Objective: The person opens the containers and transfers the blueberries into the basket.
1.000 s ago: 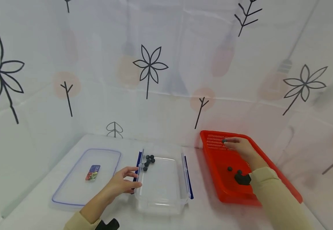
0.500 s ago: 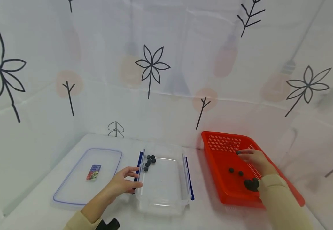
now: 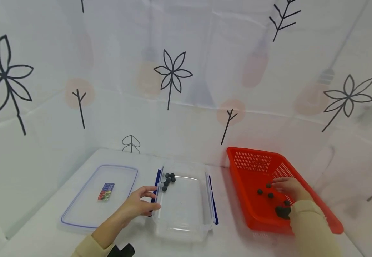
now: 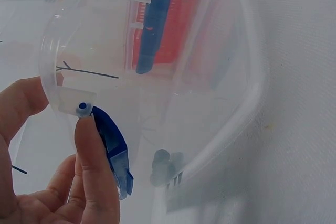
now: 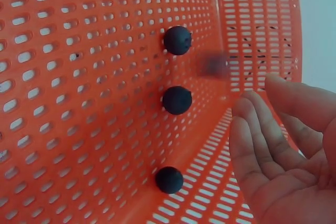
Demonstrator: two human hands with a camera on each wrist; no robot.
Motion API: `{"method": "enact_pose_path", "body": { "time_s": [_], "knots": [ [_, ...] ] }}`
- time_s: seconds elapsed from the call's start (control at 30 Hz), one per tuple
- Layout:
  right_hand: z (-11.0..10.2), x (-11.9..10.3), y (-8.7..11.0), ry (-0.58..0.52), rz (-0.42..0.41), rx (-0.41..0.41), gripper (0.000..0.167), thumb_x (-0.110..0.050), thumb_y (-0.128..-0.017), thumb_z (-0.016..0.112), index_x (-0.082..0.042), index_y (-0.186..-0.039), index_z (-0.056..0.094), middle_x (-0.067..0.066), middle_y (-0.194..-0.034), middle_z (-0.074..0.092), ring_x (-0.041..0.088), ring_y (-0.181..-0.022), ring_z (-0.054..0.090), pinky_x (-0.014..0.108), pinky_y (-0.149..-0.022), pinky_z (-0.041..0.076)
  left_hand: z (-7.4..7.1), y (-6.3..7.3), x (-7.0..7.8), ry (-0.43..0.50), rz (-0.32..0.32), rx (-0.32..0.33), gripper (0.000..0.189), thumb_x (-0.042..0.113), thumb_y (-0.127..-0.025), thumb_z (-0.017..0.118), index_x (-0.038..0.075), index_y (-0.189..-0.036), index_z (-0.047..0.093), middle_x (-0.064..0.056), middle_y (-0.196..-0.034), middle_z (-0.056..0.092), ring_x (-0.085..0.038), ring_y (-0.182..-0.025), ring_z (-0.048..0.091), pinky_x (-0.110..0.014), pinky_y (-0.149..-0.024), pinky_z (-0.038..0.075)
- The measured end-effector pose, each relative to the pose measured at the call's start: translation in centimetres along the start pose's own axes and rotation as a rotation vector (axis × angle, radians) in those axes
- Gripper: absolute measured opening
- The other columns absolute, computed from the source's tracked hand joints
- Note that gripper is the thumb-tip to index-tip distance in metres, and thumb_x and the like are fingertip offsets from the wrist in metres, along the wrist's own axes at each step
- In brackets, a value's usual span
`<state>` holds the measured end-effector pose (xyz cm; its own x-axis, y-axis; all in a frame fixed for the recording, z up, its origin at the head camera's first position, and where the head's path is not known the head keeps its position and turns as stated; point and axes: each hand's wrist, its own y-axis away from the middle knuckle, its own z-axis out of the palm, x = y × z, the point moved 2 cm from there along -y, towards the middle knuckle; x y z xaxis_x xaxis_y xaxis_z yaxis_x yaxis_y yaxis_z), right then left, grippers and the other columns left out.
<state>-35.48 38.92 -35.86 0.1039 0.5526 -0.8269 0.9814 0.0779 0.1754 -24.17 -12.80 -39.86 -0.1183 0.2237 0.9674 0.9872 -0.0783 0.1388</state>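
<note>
My left hand (image 3: 136, 205) grips the left rim of a clear plastic box (image 3: 182, 230), thumb on one side of the wall and fingers by its blue latch (image 4: 113, 148). Several dark round balls (image 3: 168, 180) that look like blueberries lie along the box's left wall. Inside a red perforated basket (image 3: 244, 200), my right hand (image 3: 291, 187) hovers with relaxed fingers, holding nothing. A blurred ball (image 5: 212, 64) hangs in the air just off its fingertips. Three more balls (image 5: 177, 100) sit in a loose row on the basket's floor.
A clear lid (image 3: 86, 208) with a blue edge lies flat on the white table (image 3: 41, 228) at the left. A small colourful label (image 3: 106, 191) is on it. A patterned white sheet (image 3: 186, 135) hangs behind the table.
My right hand has moved from the basket's back toward its front right and let go of a ball there. The left hand keeps its grip on the box.
</note>
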Motion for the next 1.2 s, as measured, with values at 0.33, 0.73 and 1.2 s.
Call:
{"method": "enact_pose_path", "body": {
  "time_s": [0.33, 0.73, 1.2],
  "knots": [
    [-0.1, -1.6, -0.7, 0.068, -0.055, 0.084, 0.048, -0.019, -0.096, 0.053, 0.016, -0.127, 0.044, 0.025, -0.117, 0.056, 0.024, -0.098, 0.060, 0.040, -0.086, 0.049, 0.1, 0.1, 0.0, -0.010, -0.007, 0.011, 0.069, 0.019, -0.071, 0.081, 0.007, -0.131, 0.048, -0.008, -0.109, 0.056, -0.019, -0.074, 0.059, -0.035, -0.067, 0.055],
    [4.3, -8.6, -0.3, 0.062, -0.227, 0.039, 0.049, -0.022, -0.097, 0.052, 0.011, -0.131, 0.042, 0.028, -0.127, 0.046, 0.041, -0.114, 0.048, 0.041, -0.093, 0.045, -0.1, 0.3, 0.1, -0.001, -0.009, 0.010, 0.065, 0.015, -0.074, 0.079, 0.007, -0.131, 0.048, -0.009, -0.110, 0.056, -0.019, -0.076, 0.059, -0.036, -0.068, 0.055],
    [9.5, -12.4, -0.8, 0.019, -0.186, -0.017, 0.042, -0.026, -0.092, 0.060, -0.002, -0.126, 0.053, 0.019, -0.121, 0.054, 0.033, -0.106, 0.051, 0.047, -0.094, 0.043, 0.1, 0.2, 0.3, 0.001, -0.004, 0.010, 0.066, 0.017, -0.073, 0.080, 0.007, -0.130, 0.049, -0.009, -0.109, 0.056, -0.019, -0.074, 0.059, -0.035, -0.068, 0.055]
  ]
}}
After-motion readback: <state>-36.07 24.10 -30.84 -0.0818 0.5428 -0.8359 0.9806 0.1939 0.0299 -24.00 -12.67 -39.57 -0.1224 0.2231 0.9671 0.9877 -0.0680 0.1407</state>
